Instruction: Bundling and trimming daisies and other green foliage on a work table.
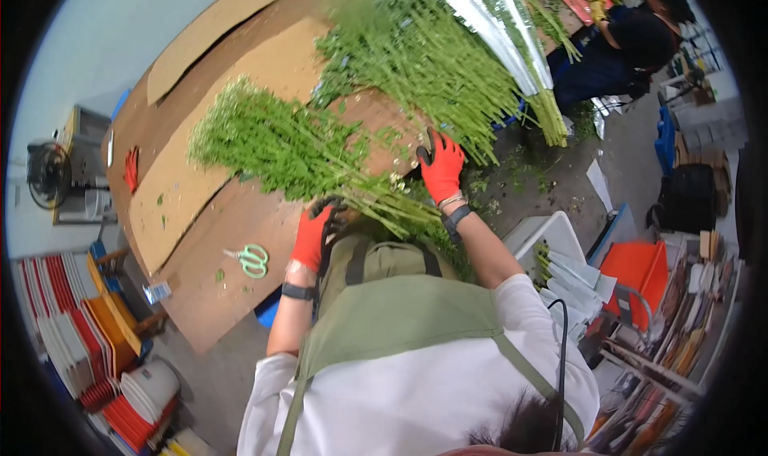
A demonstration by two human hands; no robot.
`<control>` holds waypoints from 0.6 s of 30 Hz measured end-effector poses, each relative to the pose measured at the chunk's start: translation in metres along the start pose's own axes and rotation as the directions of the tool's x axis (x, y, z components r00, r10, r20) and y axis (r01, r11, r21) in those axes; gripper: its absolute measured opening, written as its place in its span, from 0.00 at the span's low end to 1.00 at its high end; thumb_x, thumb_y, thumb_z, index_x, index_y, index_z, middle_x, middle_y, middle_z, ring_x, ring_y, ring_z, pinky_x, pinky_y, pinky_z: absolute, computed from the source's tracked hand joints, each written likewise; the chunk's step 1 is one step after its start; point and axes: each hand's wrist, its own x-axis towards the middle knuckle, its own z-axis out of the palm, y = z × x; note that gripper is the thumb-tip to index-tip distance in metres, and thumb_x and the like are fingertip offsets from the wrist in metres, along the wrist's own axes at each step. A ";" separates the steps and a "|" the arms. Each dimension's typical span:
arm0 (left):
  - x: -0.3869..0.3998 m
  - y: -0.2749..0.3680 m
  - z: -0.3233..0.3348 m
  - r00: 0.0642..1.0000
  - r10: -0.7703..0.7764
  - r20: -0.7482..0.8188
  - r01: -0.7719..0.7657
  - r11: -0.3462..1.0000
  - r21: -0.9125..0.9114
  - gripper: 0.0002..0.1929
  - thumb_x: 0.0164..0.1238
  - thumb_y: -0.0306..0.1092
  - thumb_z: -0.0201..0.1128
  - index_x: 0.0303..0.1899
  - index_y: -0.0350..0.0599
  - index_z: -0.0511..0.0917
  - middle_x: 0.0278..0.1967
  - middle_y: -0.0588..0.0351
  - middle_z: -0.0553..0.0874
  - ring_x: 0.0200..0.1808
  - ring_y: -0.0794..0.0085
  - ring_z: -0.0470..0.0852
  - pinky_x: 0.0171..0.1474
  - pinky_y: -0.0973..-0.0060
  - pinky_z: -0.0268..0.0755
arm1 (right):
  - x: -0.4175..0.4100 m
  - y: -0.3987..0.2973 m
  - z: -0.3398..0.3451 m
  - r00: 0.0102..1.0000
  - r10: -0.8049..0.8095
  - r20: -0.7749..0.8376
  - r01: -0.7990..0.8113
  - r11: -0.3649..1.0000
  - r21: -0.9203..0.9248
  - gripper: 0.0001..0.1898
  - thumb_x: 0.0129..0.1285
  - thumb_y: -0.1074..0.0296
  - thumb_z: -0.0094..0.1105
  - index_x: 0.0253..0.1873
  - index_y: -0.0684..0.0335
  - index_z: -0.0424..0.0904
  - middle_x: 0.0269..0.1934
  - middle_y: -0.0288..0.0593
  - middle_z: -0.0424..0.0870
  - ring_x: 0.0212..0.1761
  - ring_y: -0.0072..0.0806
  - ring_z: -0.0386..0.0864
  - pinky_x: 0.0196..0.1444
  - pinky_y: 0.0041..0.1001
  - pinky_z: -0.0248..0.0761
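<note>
A bunch of leafy green stems with small whitish flowers [270,144] lies across the table before me, its cut ends pointing toward my lap. My left hand [316,231], in an orange-red glove with black palm and fingers, is at the near side of these stems with its fingers curled. Its grip is partly hidden. At the table edge my right hand [443,163], gloved the same, is between this bunch and a larger heap of cut stems [444,72]. Whether its fingers pinch a stem cannot be made out. Green-handled scissors [252,260] rest left of my left hand.
Cardboard sheets [180,198] cover part of the wooden table [210,312]. A spare red glove [131,169] lies far left. Stems in a clear sleeve [549,111] overhang the table. At right are a white bin [558,234] with wrapped bunches and an orange container [636,276]. Another person [636,42] works beyond.
</note>
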 end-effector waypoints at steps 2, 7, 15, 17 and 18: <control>-0.002 -0.004 -0.005 1.000 -0.008 -0.005 0.008 1.000 -0.022 0.16 0.76 0.37 0.57 0.56 0.38 0.80 0.46 0.53 0.88 0.35 0.73 0.85 0.39 0.76 0.79 | -0.012 -0.018 -0.002 0.941 -0.141 0.309 0.119 0.989 0.090 0.26 0.58 0.60 0.70 0.62 0.50 0.78 0.53 0.45 0.79 0.58 0.46 0.73 0.63 0.42 0.63; -0.001 -0.018 -0.013 0.997 0.061 0.044 -0.062 0.998 0.014 0.15 0.77 0.34 0.56 0.55 0.37 0.80 0.45 0.53 0.89 0.38 0.73 0.87 0.39 0.77 0.79 | -0.041 -0.064 0.010 0.764 -0.471 0.441 0.366 0.879 0.305 0.22 0.58 0.59 0.69 0.58 0.55 0.79 0.52 0.47 0.80 0.55 0.47 0.75 0.60 0.43 0.64; 0.000 -0.032 -0.023 0.999 0.048 -0.009 -0.049 0.998 -0.049 0.14 0.74 0.33 0.59 0.53 0.35 0.82 0.42 0.53 0.89 0.36 0.72 0.87 0.41 0.76 0.79 | -0.029 -0.082 0.031 0.765 -0.241 0.598 0.189 0.971 0.149 0.22 0.56 0.67 0.68 0.57 0.58 0.76 0.48 0.49 0.81 0.52 0.49 0.79 0.52 0.46 0.70; 0.003 -0.031 -0.028 0.999 -0.010 -0.031 0.006 0.991 -0.136 0.13 0.75 0.34 0.59 0.52 0.35 0.82 0.42 0.53 0.89 0.35 0.70 0.87 0.40 0.75 0.80 | -0.024 -0.086 0.020 0.830 -0.255 0.496 0.174 0.963 0.204 0.20 0.57 0.68 0.66 0.55 0.60 0.75 0.45 0.51 0.81 0.44 0.54 0.80 0.45 0.47 0.73; 0.007 -0.030 -0.029 0.999 -0.003 -0.050 -0.006 0.983 -0.185 0.13 0.75 0.35 0.59 0.51 0.35 0.82 0.42 0.52 0.89 0.35 0.70 0.87 0.39 0.75 0.80 | -0.020 -0.090 0.014 0.839 -0.247 0.484 0.167 0.965 0.202 0.20 0.57 0.68 0.66 0.55 0.60 0.75 0.45 0.52 0.81 0.44 0.55 0.80 0.44 0.47 0.74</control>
